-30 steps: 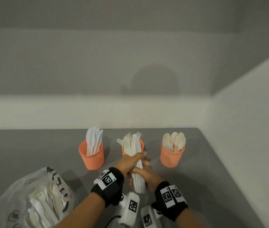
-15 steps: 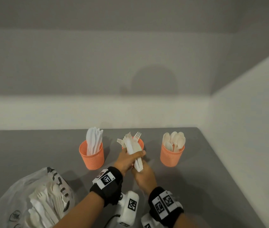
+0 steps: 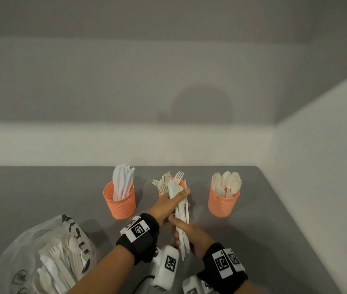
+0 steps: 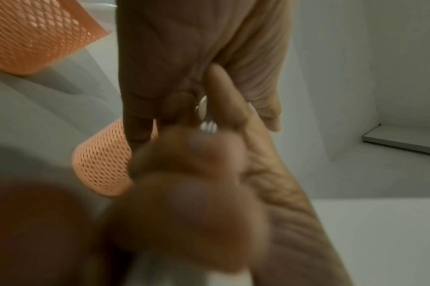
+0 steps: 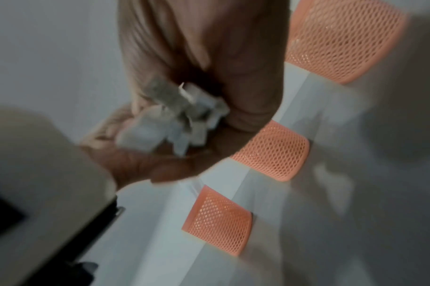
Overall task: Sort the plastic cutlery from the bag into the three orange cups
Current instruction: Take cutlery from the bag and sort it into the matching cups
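Your fingers of both hands are clamped on the bundle of white cutlery. Your right hand now grips lower than half a second ago, near your body; your left hand holds the top, before the middle orange cup on the bench.

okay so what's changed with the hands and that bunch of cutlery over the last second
The right hand slid back toward the person along the bundle of cutlery, then forward again; the left hand kept its grip at the top. The bundle stayed in front of the middle cup. The cups and the bag did not move.
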